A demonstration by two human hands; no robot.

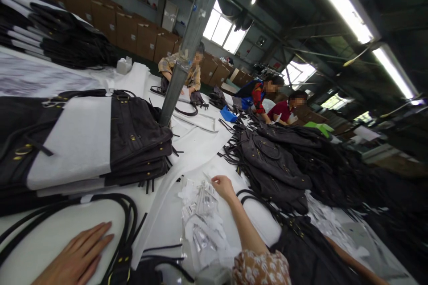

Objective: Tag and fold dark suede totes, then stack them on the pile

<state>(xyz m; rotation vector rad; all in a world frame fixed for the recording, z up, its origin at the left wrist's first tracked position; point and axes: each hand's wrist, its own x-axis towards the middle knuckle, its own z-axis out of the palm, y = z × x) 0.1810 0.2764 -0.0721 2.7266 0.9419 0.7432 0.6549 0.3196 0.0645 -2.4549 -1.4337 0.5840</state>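
At the lower left, my left hand [78,254] lies flat, fingers stretched out, on a white sheet [30,242]. Looped black bag handles [132,213] curve around it, with a gold buckle beside them. My right hand [222,185], at the end of an arm in a brown floral sleeve, reaches to the middle of the table. Its fingertips pinch the upper edge of a clear plastic packet; the exact grip is too small to make out. Below that hand spreads a heap of clear plastic packets [203,227], some with white labels.
Stacked dark bags [140,138] with white wrapping stand left; more dark bags [267,160] are piled right. A metal post [182,58] rises through the table. Another forearm [351,260] enters lower right. Several co-workers sit across the table. Cardboard boxes [127,31] line the wall.
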